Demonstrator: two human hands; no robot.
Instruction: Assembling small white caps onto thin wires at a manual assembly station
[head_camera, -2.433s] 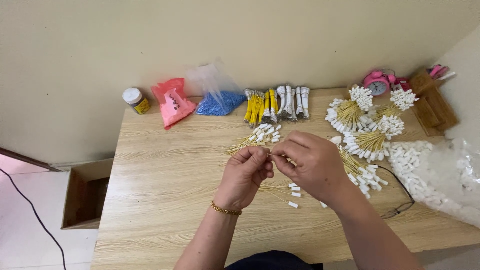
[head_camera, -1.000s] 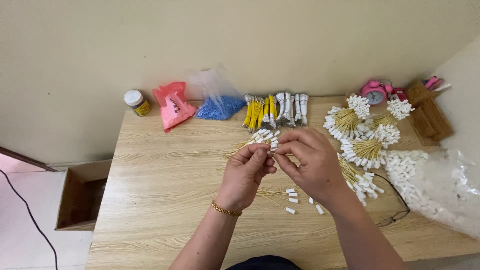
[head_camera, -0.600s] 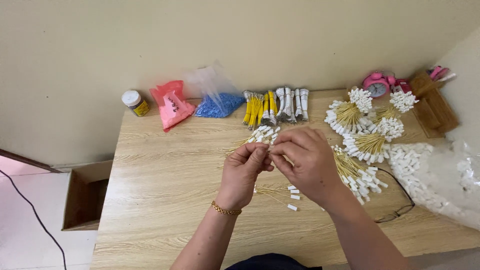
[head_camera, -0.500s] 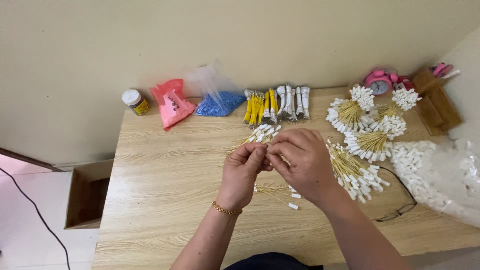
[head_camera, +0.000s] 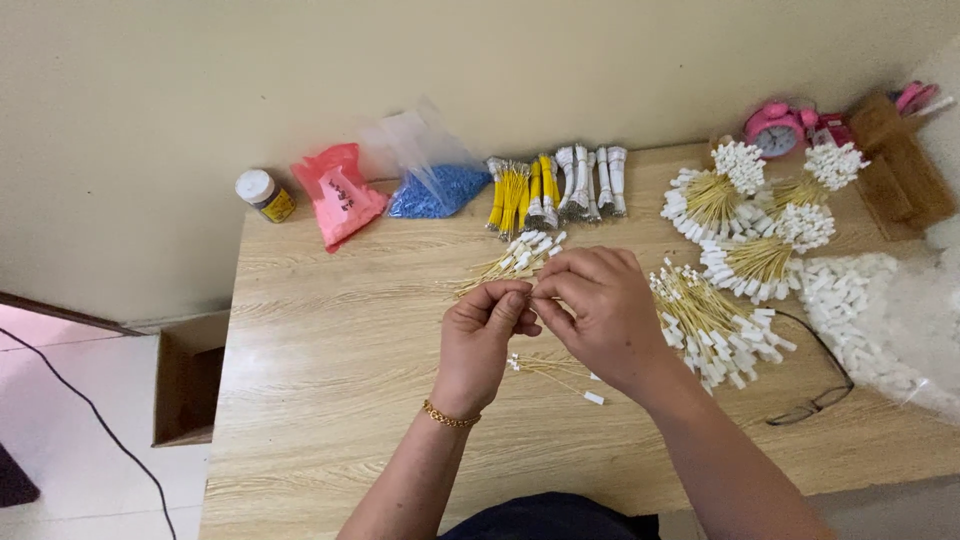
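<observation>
We see a pale wall behind a wooden table (head_camera: 330, 400), which carries bundles of yellow sticks with white tips (head_camera: 715, 325). Our left hand (head_camera: 480, 335) and right hand (head_camera: 600, 305) meet fingertip to fingertip above it, pinched on something too small to identify. A plastic bag of white pieces (head_camera: 880, 320) is cut off at right.

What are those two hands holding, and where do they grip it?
The left hand and right hand pinch something small between their fingertips, probably a thin yellow wire with a white end; the fingers hide the exact spot.
</observation>
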